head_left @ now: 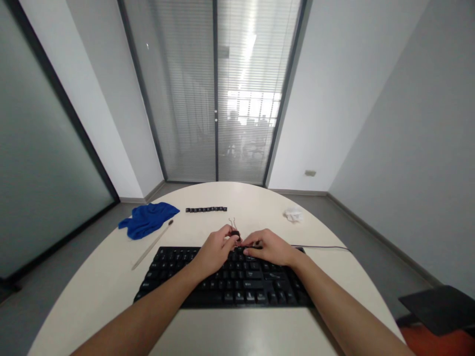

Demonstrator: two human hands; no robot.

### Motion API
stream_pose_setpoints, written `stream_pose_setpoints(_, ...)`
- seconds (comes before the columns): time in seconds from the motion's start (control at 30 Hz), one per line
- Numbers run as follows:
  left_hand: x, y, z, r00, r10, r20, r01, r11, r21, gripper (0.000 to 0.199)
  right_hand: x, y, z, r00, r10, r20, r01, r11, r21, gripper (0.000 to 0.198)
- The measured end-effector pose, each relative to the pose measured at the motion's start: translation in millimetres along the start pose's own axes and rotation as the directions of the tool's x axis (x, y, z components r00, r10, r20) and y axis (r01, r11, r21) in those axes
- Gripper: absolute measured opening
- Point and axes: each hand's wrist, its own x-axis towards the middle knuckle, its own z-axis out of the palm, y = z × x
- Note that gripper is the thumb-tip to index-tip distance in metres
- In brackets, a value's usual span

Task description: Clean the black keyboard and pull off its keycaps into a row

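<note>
A black keyboard (pixel 252 285) lies flat in front of me, with both my hands over its far edge. My left hand (pixel 217 249) is closed, thumb and fingers pinching a wire keycap puller (pixel 235 235) with a dark middle. Two thin wire prongs of it point up and away from me. Close beside it, my right hand (pixel 270 247) rests on the keyboard's upper keys, fingertips drawn together by the puller's lower end. A small reddish bit shows between the hands; what the right fingers hold is too small to make out.
A row of several loose black keycaps (pixel 206 209) lies beyond the keyboard. Left of them are a crumpled blue cloth (pixel 150 220) and a thin brush (pixel 152 245). White crumpled tissue (pixel 293 214) sits at the right. A cable (pixel 322 246) runs over the round table's (pixel 200 331) right edge.
</note>
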Motion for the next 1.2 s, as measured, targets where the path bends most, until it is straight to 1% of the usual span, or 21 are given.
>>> stream_pose_setpoints(0.1,-0.2,-1.9,1.4,0.999,-0.038,-0.011,0.038,0.999,-0.034,0.019,0.9,-2.0,1.5,1.0,0.006,-0.014,-0.006,0.998,-0.068,0.026)
stream_pose_setpoints(0.23,0.7,-3.6,1.2,0.997,-0.071,-0.015,0.071,0.997,-0.042,0.024,2.0,-4.6,3.1,0.999,0.03,-0.031,-0.033,0.996,-0.081,0.024)
stream_pose_setpoints(0.4,6.6,-5.9,-2.5,0.976,-0.215,-0.02,0.207,0.958,-0.197,0.037,2.9,-10.6,6.9,0.994,0.057,-0.091,-0.07,0.987,-0.147,0.02)
stream_pose_setpoints(0.47,9.1,-6.4,-3.8,0.969,-0.245,-0.043,0.227,0.941,-0.25,0.042,3.6,-13.3,8.5,0.991,0.067,-0.112,-0.081,0.988,-0.131,0.02)
stream_pose_setpoints(0.57,11.0,-6.2,-4.2,0.969,-0.224,-0.108,0.186,0.942,-0.28,0.043,5.2,-15.5,9.4,0.986,0.09,-0.141,-0.102,0.992,-0.079,0.021)
stream_pose_setpoints(0.67,11.2,-5.1,-3.1,0.965,-0.203,-0.168,0.161,0.959,-0.233,0.04,7.2,-14.6,9.4,0.978,0.093,-0.188,-0.11,0.991,-0.079,0.021)
stream_pose_setpoints(0.73,11.0,-4.6,-2.3,0.962,-0.201,-0.184,0.161,0.964,-0.211,0.037,8.3,-12.7,9.7,0.971,0.072,-0.227,-0.097,0.99,-0.101,0.02)
stream_pose_setpoints(0.83,10.9,-4.6,-1.6,0.966,-0.196,-0.17,0.161,0.966,-0.203,0.034,8.8,-10.0,10.3,0.96,0.059,-0.272,-0.092,0.99,-0.109,0.016)
stream_pose_setpoints(0.9,10.9,-5.2,-1.7,0.97,-0.183,-0.16,0.148,0.967,-0.207,0.031,8.4,-9.3,10.3,0.967,0.072,-0.245,-0.09,0.994,-0.062,0.018)
stream_pose_setpoints(1.0,10.7,-6.1,-2.5,0.977,-0.165,-0.133,0.135,0.968,-0.21,0.029,7.4,-10.3,9.0,0.982,0.074,-0.171,-0.073,0.997,0.01,0.025)
stream_pose_setpoints(1.1,10.1,-6.1,-3.4,0.981,-0.164,-0.106,0.143,0.972,-0.189,0.028,7.1,-11.6,6.6,0.987,0.07,-0.144,-0.063,0.996,0.057,0.029)
stream_pose_setpoints(1.2,8.8,-6.1,-3.7,0.986,-0.148,-0.075,0.133,0.976,-0.175,0.027,8.0,-10.3,4.6,0.987,0.105,-0.124,-0.089,0.988,0.13,0.038)
